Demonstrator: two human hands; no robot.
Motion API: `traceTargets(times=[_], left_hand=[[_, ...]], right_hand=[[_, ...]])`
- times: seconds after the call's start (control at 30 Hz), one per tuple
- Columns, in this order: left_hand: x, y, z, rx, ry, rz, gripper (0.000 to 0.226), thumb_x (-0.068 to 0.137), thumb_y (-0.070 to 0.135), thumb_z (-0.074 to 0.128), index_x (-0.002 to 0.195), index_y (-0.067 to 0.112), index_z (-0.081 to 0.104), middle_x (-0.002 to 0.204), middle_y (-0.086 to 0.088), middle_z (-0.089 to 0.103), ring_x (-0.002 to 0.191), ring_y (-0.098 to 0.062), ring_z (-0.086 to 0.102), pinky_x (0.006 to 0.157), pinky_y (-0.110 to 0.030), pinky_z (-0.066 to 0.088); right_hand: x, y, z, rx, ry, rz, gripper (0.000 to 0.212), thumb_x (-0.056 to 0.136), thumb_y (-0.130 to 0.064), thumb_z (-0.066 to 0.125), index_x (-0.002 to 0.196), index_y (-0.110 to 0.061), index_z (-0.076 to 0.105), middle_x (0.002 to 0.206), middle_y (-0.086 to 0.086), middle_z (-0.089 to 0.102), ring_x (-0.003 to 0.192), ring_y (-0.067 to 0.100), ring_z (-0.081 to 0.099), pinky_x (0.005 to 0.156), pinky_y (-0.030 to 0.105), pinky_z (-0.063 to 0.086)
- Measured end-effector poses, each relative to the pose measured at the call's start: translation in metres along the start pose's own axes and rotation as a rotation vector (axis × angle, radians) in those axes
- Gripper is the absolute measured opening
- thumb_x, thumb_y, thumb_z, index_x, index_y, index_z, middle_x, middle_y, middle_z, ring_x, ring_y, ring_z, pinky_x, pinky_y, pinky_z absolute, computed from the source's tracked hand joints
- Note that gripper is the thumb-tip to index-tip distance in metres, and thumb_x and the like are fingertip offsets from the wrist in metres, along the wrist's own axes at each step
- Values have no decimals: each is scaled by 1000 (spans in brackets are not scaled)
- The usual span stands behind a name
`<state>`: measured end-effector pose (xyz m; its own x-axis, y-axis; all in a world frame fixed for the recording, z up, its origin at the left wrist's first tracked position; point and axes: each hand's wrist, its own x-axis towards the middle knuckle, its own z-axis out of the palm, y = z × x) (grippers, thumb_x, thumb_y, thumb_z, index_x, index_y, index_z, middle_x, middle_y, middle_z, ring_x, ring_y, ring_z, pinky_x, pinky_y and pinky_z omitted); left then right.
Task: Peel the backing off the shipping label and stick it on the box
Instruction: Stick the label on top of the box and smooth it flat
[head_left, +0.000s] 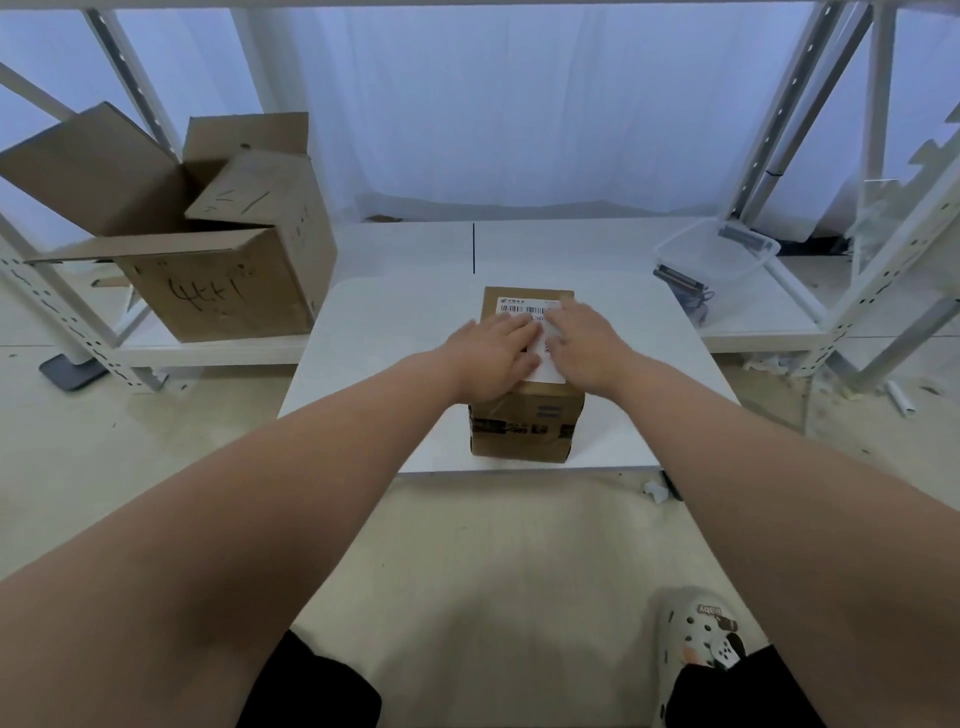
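A small brown cardboard box (524, 426) stands on a low white table (374, 364). A white shipping label (524, 307) with a barcode lies flat on the box's top. My left hand (493, 353) lies flat on the left part of the label, fingers straight. My right hand (584, 345) presses flat on the right part, fingers spread. Most of the label is hidden under the two hands. No backing sheet is in view.
A large open cardboard box (218, 260) with handwriting stands on a low shelf at the left. A clear plastic tub (719, 254) with dark clips sits on the shelf at the right. White metal racking frames both sides. My shoe (701, 639) is on the floor.
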<state>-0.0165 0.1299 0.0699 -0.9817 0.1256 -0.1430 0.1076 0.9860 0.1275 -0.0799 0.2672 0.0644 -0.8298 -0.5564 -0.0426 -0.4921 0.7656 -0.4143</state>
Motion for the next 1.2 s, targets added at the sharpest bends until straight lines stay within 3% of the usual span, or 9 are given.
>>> traceTargets(times=[0.13, 0.3, 0.47, 0.63, 0.8, 1.0, 1.2], left_hand=[[8, 1, -1, 77, -4, -108, 59, 97, 44, 20, 151, 23, 7, 160, 6, 7, 147, -15, 5, 117, -50, -1], [21, -7, -3, 107, 26, -180, 58, 97, 47, 13, 151, 25, 9, 160, 7, 8, 148, -16, 4, 113, -57, -11], [25, -12, -8, 124, 48, -271, 60, 96, 56, 6, 150, 31, 13, 160, 9, 11, 148, -23, -4, 109, -59, -17], [23, -21, -7, 28, 55, -336, 50, 98, 48, 12, 148, 40, 15, 156, -1, 23, 146, -29, 8, 112, -58, -8], [13, -38, -10, -75, 34, -306, 49, 96, 56, 21, 144, 48, 20, 146, 0, 43, 139, -31, 24, 110, -52, 11], [9, -34, -8, -52, 40, -306, 49, 97, 54, 16, 145, 47, 16, 139, -2, 49, 139, -29, 24, 110, -53, 9], [11, -33, -7, 49, 17, -331, 50, 97, 53, 10, 147, 45, 9, 138, -5, 51, 139, -31, 24, 111, -58, 3]], right_hand=[[3, -1, 6, -73, -58, 31, 50, 97, -14, 30, 147, -15, 25, 159, 4, 17, 145, 26, 16, 116, 52, 18], [4, -3, 0, -135, 3, 33, 49, 96, -14, 33, 144, -16, 32, 153, 2, 30, 132, 31, 36, 108, 44, 31], [4, -6, -3, -125, 25, 52, 46, 98, -17, 30, 143, -23, 33, 150, 1, 30, 126, 32, 39, 100, 44, 35], [6, -11, -3, -155, -1, 95, 47, 98, -22, 29, 144, -34, 31, 140, 6, 30, 117, 32, 43, 97, 42, 36], [11, -19, -5, -171, -6, 143, 47, 98, -25, 29, 141, -44, 32, 136, 7, 29, 121, 30, 36, 99, 43, 33], [15, -30, -2, -172, 26, 161, 45, 97, -36, 29, 141, -37, 37, 142, 8, 26, 131, 29, 26, 100, 46, 33], [15, -26, 0, -289, 35, 210, 43, 99, -40, 26, 139, -30, 38, 140, 11, 33, 129, 31, 30, 97, 49, 33]])
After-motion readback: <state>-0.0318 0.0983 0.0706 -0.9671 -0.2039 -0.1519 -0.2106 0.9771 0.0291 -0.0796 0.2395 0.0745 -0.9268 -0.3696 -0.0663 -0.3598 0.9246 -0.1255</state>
